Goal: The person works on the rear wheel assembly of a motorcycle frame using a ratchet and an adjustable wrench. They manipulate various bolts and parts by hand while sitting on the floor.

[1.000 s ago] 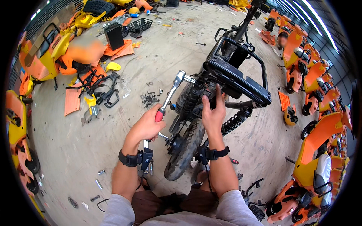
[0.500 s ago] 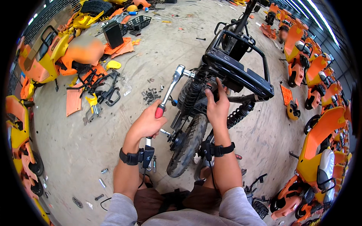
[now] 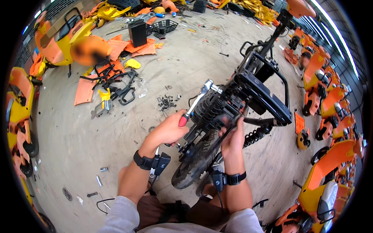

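1. Left hand [image 3: 171, 129]: clenched on a ratchet wrench [image 3: 199, 99], thumb side toward the upper end of the grip. Partly hidden dark handle [image 3: 168, 145] below the fist; cannot tell what it belongs to.
2. Right hand [image 3: 234, 139]: raised above the rear wheel [image 3: 185, 173], fingers partly curled beside dark parts and blurred. Cannot tell whether it grips any.
3. Ratchet wrench: bright chrome shaft and head, red-and-black grip; slanted, head uppermost, its short chrome extension meeting the bike's left side near the top of a coil shock [image 3: 211, 116].
4. Stripped bike [image 3: 268, 95]: directly ahead, rear end nearest the person, leading away to upper right. Black frame, bare of panels at the back; tubular loop [image 3: 287, 83] over the tail; knobbly, dusty tyre; second coil shock [image 3: 258, 136] at right.
5. Concrete floor [image 3: 116, 143]: heap of small dark hardware [image 3: 166, 102] left of the bike.
6. Farther out: orange-and-yellow scooters [image 3: 322, 171] lined along the right; black crate [image 3: 164, 26] upper left.
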A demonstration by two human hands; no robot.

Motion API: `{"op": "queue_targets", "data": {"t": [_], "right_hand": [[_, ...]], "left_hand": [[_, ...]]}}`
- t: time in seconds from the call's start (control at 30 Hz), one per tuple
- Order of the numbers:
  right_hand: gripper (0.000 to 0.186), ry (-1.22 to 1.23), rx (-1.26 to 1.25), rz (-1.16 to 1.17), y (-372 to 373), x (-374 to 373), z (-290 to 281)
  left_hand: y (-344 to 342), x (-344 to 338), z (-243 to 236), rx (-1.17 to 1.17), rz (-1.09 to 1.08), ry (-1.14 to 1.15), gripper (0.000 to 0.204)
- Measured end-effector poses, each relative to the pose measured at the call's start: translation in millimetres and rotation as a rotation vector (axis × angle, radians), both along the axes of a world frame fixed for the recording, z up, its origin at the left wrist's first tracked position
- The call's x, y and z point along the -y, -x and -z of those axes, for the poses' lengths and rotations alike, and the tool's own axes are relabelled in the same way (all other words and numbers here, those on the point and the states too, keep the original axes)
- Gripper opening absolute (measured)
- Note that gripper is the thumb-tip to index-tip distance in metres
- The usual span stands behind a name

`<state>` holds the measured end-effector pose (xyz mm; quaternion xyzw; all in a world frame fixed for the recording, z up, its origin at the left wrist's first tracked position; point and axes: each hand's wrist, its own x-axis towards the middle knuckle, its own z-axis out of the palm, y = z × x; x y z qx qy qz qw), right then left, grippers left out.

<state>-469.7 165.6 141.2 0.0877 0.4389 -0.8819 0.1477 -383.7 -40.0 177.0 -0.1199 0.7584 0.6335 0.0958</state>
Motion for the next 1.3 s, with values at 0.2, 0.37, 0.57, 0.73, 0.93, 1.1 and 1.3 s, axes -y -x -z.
{"op": "queue_targets", "data": {"t": [0.2,0.37,0.57,0.73,0.93,1.1,1.3], "right_hand": [[0.036,-0.164,-0.355,-0.033,-39,21,-44],[0.044,-0.413,-0.284,-0.224,-46,16,3],[0.032,-0.448,-0.352,-0.128,-52,10,-14],[0.041,-0.589,-0.595,-0.106,-49,9,-2],[0.036,-0.489,-0.490,-0.173,-52,8,-9],[0.024,-0.462,-0.415,-0.169,-50,9,-11],[0.033,-0.541,-0.381,-0.149,-43,10,-13]], "left_hand": [[-4,2,-3,0.003,-0.009,0.042,0.029],[-4,-1,-3,-0.002,-0.002,0.057,0.029],[-4,-1,-5,0.006,-0.033,0.048,0.030],[-4,-3,-5,0.017,-0.056,0.074,0.030],[-1,-4,-2,0.021,-0.043,0.077,0.030],[-2,-5,-4,0.023,-0.050,0.066,0.030],[-1,-5,-3,0.020,-0.043,0.050,0.030]]}}
